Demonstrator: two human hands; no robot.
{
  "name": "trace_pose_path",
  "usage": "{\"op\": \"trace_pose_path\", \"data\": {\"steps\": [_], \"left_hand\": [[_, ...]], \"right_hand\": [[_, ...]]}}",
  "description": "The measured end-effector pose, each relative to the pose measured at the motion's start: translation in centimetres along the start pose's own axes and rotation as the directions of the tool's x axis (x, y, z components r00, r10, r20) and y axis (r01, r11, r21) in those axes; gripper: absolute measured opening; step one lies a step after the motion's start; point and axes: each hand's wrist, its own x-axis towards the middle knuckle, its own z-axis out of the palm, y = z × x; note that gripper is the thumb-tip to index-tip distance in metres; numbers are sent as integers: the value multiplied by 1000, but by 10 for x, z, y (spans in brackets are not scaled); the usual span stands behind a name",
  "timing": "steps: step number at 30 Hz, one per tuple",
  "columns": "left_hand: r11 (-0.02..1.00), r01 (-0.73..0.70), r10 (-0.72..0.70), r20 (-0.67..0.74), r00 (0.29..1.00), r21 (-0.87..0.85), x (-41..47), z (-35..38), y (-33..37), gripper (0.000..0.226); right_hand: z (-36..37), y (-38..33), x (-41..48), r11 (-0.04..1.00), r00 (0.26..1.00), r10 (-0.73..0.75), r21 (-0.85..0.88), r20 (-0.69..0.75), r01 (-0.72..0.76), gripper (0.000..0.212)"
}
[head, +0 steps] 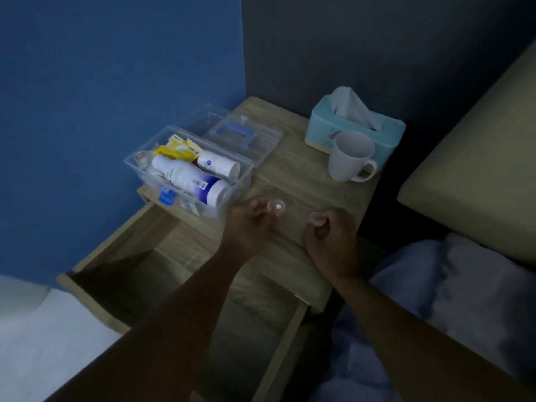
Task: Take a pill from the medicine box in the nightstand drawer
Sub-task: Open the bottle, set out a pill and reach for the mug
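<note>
While the left hand (246,224) pinches a small clear cap or capsule half (276,208) with a white pill (278,206) sitting in it, the main risk is a spill: the little cup is held only at its edge, just in front of the medicine box (188,169), and a slight tilt would send the pill rolling over the tabletop (290,175) or down into the open drawer (162,274) below the box. The left grip is closed on that clear piece. The right hand (330,236), further from the box, is curled shut around a second small pale piece (316,220), probably the matching half; I cannot tell exactly what it is. The light is dim, so a dropped pill would be hard to find against the wood grain. The box itself overhangs the tabletop edge above the drawer with its lid (243,134) flung back, and a nudge from the left forearm could tip it. The mug (351,161) beyond the box stands well clear
</note>
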Motion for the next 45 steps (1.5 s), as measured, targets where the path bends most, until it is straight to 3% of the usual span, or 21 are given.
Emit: {"op": "trace_pose_path", "data": {"steps": [4, 9, 13, 20, 28, 34, 45], "left_hand": [[972, -129, 124, 34, 992, 199, 16, 19, -5, 35], [950, -57, 72, -37, 997, 306, 24, 42, -10, 46], [865, -112, 161, -59, 985, 489, 28, 53, -14, 54], [870, -106, 155, -63, 986, 481, 30, 53, -20, 62], [852, -234, 233, 62, 971, 469, 14, 34, -21, 57], [673, -235, 176, 157, 972, 701, -15, 19, -35, 55], [487, -300, 134, 269, 954, 820, -42, 1, -38, 66]], "right_hand": [[5, 6, -1, 1000, 1000, 13, -14, 3, -13, 28], [8, 6, -2, 1000, 1000, 9, -21, -13, -9, 37], [7, 7, -1, 1000, 1000, -1, -26, -25, 1, 38], [7, 2, 0, 999, 1000, 17, -42, -24, -18, 43], [6, -1, -2, 998, 998, 56, -8, -11, -56, 51], [0, -8, -4, 998, 998, 65, 14, -9, -65, 50], [-9, -6, -1, 993, 994, 69, 102, -82, -61, 35]]}}
